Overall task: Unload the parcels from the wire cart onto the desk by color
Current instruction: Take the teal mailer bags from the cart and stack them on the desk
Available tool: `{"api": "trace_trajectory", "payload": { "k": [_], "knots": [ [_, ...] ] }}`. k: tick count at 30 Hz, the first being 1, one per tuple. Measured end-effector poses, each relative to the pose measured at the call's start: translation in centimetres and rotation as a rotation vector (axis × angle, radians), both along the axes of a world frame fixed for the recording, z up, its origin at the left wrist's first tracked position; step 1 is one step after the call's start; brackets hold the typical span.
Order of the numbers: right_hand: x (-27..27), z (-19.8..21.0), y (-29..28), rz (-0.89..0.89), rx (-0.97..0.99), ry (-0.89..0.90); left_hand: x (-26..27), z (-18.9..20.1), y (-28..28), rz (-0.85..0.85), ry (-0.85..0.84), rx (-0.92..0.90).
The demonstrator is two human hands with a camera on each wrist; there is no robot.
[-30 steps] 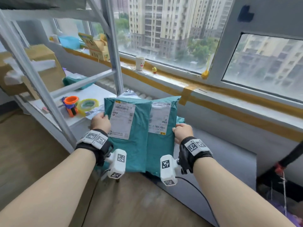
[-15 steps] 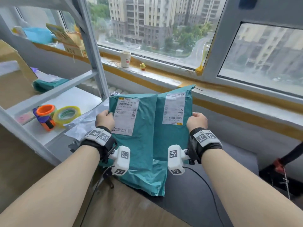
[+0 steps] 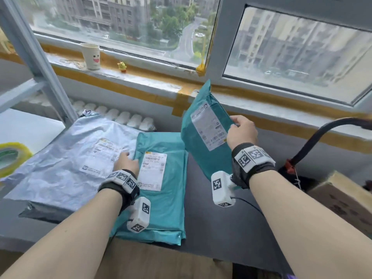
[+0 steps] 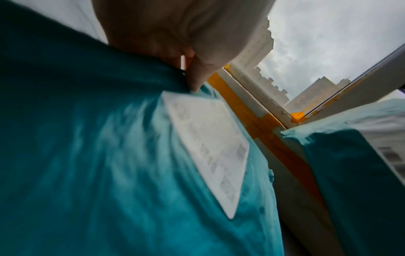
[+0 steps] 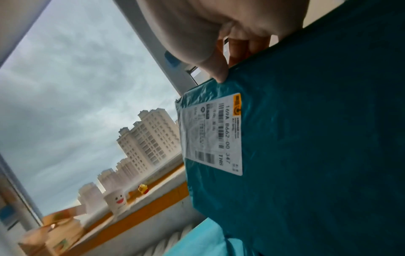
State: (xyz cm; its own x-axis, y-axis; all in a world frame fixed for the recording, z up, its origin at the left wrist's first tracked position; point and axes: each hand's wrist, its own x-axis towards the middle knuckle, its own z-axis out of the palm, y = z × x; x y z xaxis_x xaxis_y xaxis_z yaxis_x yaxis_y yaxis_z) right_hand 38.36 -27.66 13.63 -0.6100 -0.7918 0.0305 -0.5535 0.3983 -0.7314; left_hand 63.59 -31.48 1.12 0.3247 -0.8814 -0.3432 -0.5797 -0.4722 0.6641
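Note:
A teal parcel with a white label lies flat on the dark desk, beside a silver-grey parcel on its left. My left hand pinches the flat teal parcel at its left edge, with the thumb on top near the label. My right hand grips a second teal parcel by its right edge and holds it tilted above the desk. The right wrist view shows this parcel with my thumb on its edge.
A grey shelf post and a roll of yellow tape stand at the left. On the windowsill are a paper cup and a small yellow toy. A cardboard box and a black hose are at the right.
Both teal parcels were held upright together in my two hands. One now lies flat on the desk under my left hand, and my right hand has carried the other off to the right.

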Motion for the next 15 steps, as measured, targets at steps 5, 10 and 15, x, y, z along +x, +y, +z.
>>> {"api": "trace_trajectory", "payload": {
  "k": [5,10,15],
  "knots": [
    [3.1,1.2,-1.0,0.317,0.050,0.142,-0.7,5.6,-1.3,-0.090,0.012,-0.421],
    [6.4,3.1,-2.4,0.527,0.028,0.275,-1.6,11.3,-2.4,-0.640,-0.327,-0.686],
    [7.4,4.3,-3.4,0.514,-0.127,0.368,-1.4,13.5,-2.5,-0.687,-0.363,-0.540]
  ]
}}
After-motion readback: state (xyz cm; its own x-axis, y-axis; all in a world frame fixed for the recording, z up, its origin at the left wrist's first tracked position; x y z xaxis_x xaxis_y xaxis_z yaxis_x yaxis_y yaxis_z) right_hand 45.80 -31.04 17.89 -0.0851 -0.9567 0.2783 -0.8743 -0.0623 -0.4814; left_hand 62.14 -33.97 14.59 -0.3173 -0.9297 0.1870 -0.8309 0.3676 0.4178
